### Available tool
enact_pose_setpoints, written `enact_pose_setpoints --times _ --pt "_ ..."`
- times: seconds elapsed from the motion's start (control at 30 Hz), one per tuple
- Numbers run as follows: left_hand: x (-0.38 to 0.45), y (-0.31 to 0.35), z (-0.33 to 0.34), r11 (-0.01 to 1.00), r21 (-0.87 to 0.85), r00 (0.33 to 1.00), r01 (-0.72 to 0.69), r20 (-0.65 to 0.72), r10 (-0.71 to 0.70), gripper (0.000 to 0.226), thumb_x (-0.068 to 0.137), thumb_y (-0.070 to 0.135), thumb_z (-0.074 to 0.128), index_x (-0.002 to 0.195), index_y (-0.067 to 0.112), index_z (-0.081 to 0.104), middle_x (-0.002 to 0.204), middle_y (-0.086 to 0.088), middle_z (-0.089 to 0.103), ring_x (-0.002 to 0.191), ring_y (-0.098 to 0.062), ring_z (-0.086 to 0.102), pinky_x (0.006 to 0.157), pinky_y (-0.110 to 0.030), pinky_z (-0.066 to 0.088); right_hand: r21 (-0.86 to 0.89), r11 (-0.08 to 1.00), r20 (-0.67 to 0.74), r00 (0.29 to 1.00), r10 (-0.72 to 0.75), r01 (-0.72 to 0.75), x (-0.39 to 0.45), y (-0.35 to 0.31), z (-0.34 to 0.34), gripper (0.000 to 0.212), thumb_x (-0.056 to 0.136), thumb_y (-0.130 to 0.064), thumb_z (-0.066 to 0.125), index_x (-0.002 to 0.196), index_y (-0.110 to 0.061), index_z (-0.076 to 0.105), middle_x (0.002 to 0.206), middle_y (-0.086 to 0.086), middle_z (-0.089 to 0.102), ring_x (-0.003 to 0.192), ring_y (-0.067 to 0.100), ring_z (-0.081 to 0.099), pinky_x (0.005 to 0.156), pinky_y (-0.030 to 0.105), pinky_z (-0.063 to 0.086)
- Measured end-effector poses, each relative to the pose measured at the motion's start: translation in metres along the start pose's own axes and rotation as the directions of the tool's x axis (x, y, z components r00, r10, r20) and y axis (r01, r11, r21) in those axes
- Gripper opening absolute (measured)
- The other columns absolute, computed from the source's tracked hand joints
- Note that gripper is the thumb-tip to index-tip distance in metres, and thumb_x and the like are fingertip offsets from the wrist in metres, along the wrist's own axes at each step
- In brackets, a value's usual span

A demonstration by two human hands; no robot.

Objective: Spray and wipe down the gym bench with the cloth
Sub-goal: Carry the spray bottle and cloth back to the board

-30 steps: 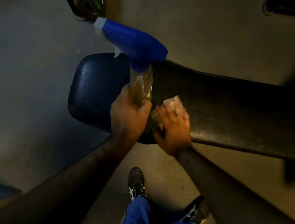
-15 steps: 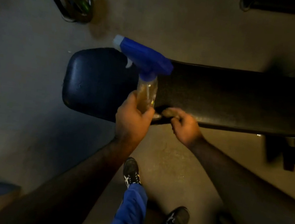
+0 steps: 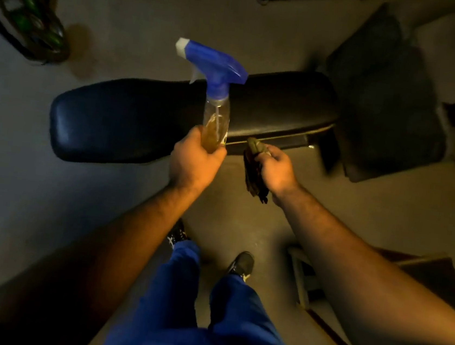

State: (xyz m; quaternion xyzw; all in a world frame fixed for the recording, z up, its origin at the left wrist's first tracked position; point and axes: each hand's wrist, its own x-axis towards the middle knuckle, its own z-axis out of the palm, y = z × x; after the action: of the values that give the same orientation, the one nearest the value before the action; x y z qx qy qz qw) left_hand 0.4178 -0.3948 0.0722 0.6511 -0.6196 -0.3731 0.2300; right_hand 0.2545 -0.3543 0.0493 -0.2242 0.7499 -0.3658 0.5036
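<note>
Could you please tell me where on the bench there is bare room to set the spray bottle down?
The bench pad is bare from its rounded left end up to the spray bottle held by the left hand. The darker stretch right of the bottle also looks free. The near edge is crowded, where the right hand grips the cloth.

One spray bottle (image 3: 217, 106), one cloth (image 3: 254, 172), one bench (image 3: 130, 121), two hands.
</note>
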Motion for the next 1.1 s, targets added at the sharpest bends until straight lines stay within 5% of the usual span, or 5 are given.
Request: enact_pose_setpoints --times 0.43,0.53,0.77,0.93,1.1 --pt "-0.155 0.128 0.126 0.895 0.067 0.78 -0.441 0.522 0.346 0.034 0.076 0.05 0.07 0.099 0.025 0.065 0.091 0.002 0.071 0.086 -0.022 0.067 0.076 -0.041 0.057 0.276 0.961 -0.571 0.808 0.141 0.027 -0.179 0.079 -0.197 0.026 0.096 0.002 0.046 0.104 -0.014 0.065 0.073 0.0 0.058 0.064 0.016 0.054 0.056 0.018 0.047" --pt "-0.195 0.157 0.159 0.85 0.035 0.696 -0.526 0.592 0.406 0.03 0.077 0.047 0.069 0.095 0.024 0.064 0.089 -0.001 0.07 0.084 -0.026 0.066 0.074 -0.038 0.056 0.294 0.955 -0.633 0.754 0.173 0.027 -0.214 0.117 -0.239 0.026 0.097 -0.004 0.043 0.098 -0.019 0.065 0.068 0.008 0.059 0.062 0.03 0.056 0.056 0.037 0.048" --pt "-0.297 0.199 0.265 0.8 0.019 0.565 -0.6 0.718 0.407 0.032 0.076 0.052 0.068 0.091 0.024 0.063 0.085 0.004 0.068 0.078 -0.022 0.064 0.071 -0.034 0.055 0.366 0.93 -0.762 0.572 0.303 -0.004 -0.262 0.23 -0.34 0.037 0.082 -0.049 0.048 0.098 -0.021 0.065 0.059 0.01 0.055 0.045 0.025 0.05 0.035 0.02 0.034" --pt "-0.348 0.205 0.345 0.812 0.036 0.562 -0.582 0.74 0.371 0.03 0.076 0.04 0.073 0.095 0.018 0.064 0.097 -0.003 0.061 0.086 -0.025 0.063 0.078 -0.036 0.054 0.353 0.936 -0.784 0.541 0.306 -0.019 -0.245 0.323 -0.392 0.025 0.095 -0.021 0.05 0.092 -0.039 0.066 0.071 -0.016 0.059 0.065 0.007 0.057 0.069 0.032 0.05" --pt "-0.363 0.184 0.419 0.858 0.063 0.634 -0.51 0.701 0.325 0.035 0.068 0.039 0.075 0.092 0.02 0.059 0.102 -0.006 0.064 0.089 -0.027 0.067 0.083 -0.041 0.056 0.195 0.979 -0.794 0.576 0.191 -0.056 -0.215 0.374 -0.416 0.042 0.09 -0.017 0.046 0.128 -0.018 0.066 0.127 0.002 0.07 0.118 0.024 0.063 0.102 0.025 0.044"
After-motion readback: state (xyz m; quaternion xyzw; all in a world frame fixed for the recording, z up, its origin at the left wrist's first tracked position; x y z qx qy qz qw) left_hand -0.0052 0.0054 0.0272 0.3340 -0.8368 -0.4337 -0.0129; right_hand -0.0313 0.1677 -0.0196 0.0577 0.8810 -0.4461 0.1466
